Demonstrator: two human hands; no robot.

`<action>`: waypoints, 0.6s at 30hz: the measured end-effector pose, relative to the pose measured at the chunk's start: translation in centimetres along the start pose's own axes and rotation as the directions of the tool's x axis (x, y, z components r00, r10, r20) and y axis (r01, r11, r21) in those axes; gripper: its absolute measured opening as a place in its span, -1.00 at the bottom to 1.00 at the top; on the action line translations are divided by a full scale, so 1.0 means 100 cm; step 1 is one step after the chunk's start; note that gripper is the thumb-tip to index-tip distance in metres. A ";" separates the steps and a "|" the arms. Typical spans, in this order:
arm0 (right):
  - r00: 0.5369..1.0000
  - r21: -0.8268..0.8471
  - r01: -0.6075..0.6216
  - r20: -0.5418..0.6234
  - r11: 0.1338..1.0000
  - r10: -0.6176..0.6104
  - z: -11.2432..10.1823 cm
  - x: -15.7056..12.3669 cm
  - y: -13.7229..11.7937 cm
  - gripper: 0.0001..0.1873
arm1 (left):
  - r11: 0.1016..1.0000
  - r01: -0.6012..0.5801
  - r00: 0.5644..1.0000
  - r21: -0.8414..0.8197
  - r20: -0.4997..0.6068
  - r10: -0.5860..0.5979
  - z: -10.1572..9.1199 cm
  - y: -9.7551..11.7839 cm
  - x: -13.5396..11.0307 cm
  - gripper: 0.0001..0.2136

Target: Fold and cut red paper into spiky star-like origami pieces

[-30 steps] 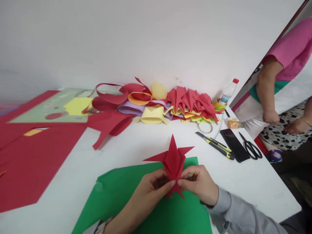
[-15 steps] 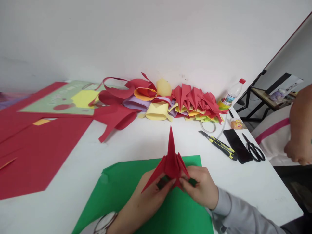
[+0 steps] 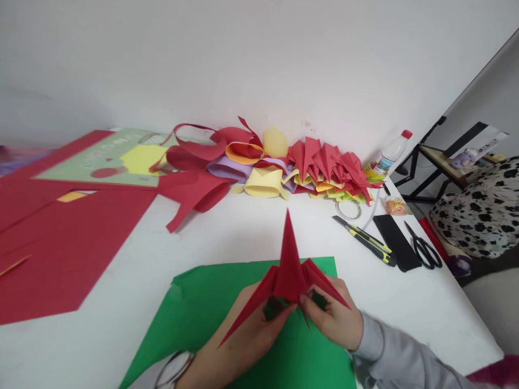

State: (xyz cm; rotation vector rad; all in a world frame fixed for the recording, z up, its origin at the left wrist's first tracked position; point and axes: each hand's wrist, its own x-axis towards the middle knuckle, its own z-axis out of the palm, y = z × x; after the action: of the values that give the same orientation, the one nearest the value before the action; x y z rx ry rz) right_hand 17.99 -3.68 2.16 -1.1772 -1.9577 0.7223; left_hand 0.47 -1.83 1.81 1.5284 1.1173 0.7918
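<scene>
A folded red paper figure with one tall point up and two flaps spread downward is held over a green paper sheet. My left hand pinches its lower left side, fingers closed. My right hand, in a grey sleeve, pinches the lower right side. Both hands meet under the figure's middle, above the near part of the white table.
Large red sheets cover the table's left. A pile of folded and curled coloured papers lines the wall. At right lie a tape ring, utility knives, a black phone, scissors and a bottle.
The figure's two side points have swung from out sideways to down and apart. The person in pink at the right has left the view. The camera has shifted slightly.
</scene>
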 end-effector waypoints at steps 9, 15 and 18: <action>0.992 0.161 -0.122 0.010 0.979 0.122 0.002 0.001 -0.002 -0.84 | 0.929 0.212 0.973 -0.303 0.148 -0.174 -0.002 0.009 0.007 -0.83; 0.927 0.564 -0.364 0.141 0.741 0.347 0.006 0.000 0.004 -0.85 | 0.835 0.325 0.928 -0.443 0.320 -0.191 -0.006 0.017 0.011 -0.83; 0.886 0.684 -0.447 0.250 0.577 0.391 0.007 0.002 0.008 -0.66 | 0.845 0.313 0.935 -0.434 0.300 -0.192 -0.008 0.017 0.011 -0.83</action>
State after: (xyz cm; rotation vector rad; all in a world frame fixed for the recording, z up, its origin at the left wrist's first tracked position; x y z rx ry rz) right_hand 17.77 -3.26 1.25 -1.0870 -1.1816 1.6419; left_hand 0.62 -0.54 3.57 1.0023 0.8372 0.6145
